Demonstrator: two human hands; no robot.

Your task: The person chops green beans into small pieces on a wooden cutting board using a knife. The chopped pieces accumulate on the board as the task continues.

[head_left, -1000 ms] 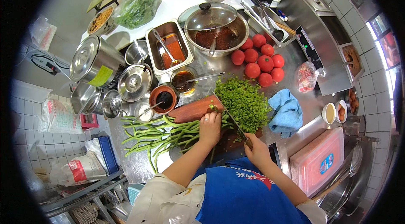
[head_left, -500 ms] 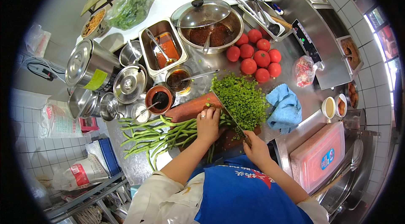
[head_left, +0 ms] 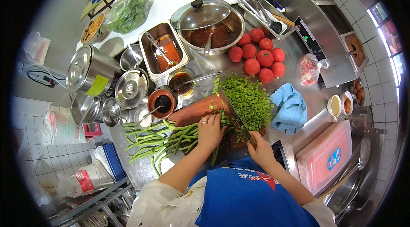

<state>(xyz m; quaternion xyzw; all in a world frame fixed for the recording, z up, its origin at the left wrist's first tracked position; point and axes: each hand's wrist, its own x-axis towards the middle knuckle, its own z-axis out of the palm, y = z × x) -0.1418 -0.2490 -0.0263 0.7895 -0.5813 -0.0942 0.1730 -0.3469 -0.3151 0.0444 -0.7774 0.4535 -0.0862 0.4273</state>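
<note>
My left hand [head_left: 210, 132], a ring on one finger, presses down on a bunch of long green beans [head_left: 171, 138] near their right end. These lie across a reddish-brown cutting board [head_left: 194, 112], and their other ends reach past it onto the metal counter. In my right hand [head_left: 261, 152] is a kitchen knife [head_left: 235, 114], gripped by its wooden handle. Its blade slants up and left, just right of my left fingers. Beyond the blade rises a heap of finely chopped green pieces [head_left: 250, 101]. A few bits stick to the board.
Right of the heap lies a crumpled blue cloth [head_left: 289, 109], with several tomatoes [head_left: 265, 58] behind. A sauce pot [head_left: 213, 37], a tray of red oil [head_left: 168, 54] and a brown bowl of dark sauce [head_left: 162, 103] stand at the back and left. A lidded plastic box [head_left: 324, 156] sits right.
The knife blade has tilted and shows more of its flat side. My left hand has stayed on the beans, fingers shifted slightly. The whole view has moved a little.
</note>
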